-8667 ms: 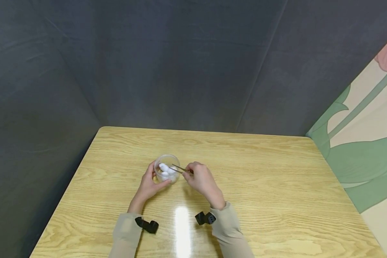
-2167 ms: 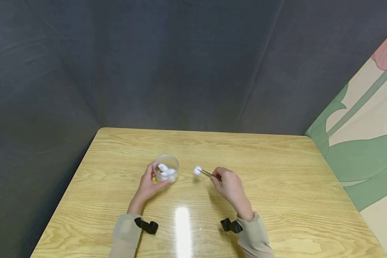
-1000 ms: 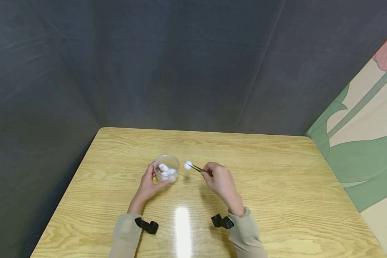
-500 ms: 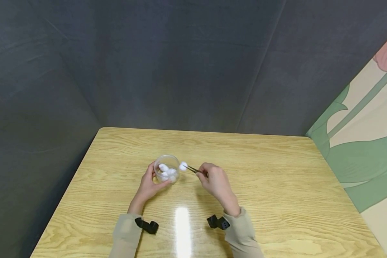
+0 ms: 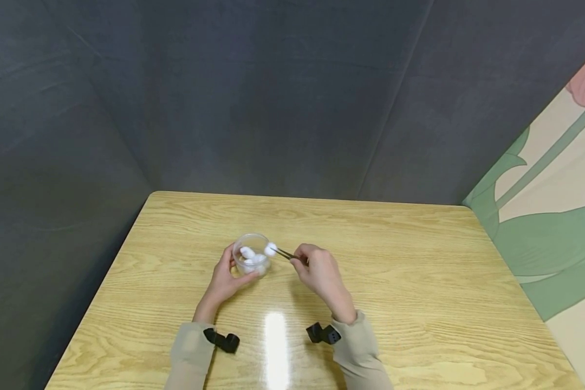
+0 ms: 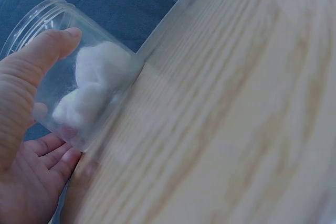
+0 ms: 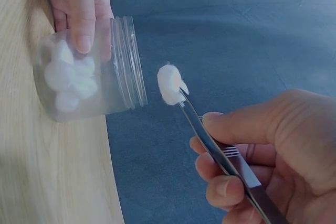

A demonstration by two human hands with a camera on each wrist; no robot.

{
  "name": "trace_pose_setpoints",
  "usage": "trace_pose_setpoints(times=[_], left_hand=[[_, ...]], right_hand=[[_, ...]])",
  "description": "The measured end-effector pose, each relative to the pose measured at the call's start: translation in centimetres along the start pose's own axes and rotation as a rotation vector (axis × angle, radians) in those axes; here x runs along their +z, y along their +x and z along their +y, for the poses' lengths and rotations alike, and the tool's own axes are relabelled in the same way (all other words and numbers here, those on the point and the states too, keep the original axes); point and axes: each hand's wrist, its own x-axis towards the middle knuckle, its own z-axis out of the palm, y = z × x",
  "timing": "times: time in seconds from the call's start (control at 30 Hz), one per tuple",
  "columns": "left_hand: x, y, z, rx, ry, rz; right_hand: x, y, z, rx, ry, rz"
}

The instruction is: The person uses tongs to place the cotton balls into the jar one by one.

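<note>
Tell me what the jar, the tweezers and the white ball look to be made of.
Jar: clear plastic, likely; see-through wall, moulded threaded rim.
Tweezers: metal, probably steel; thin, grey, shiny blades.
White ball: cotton, by its fuzzy, matte, uneven surface.

Left hand (image 5: 226, 280) grips clear jar (image 5: 251, 253); right hand (image 5: 316, 271) pinches tweezers (image 5: 285, 253) — cotton ball (image 5: 270, 249) at rim.

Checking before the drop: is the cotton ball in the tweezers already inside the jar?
No, the cotton ball sits in the tweezers just outside the jar mouth.
</note>
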Motion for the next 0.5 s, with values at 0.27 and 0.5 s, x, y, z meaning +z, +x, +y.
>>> trace_pose_setpoints(times=[0.27,0.5], left_hand=[[0.02,0.05,0.0,-0.01,0.007,-0.003],[-0.01,0.06,-0.07,-0.005,0.014,-0.006]], right_hand=[[0.55,0.26,-0.11,-0.021,0.018,-0.003],[0.98,0.71,-0.29,-0.031,0.012,-0.008]])
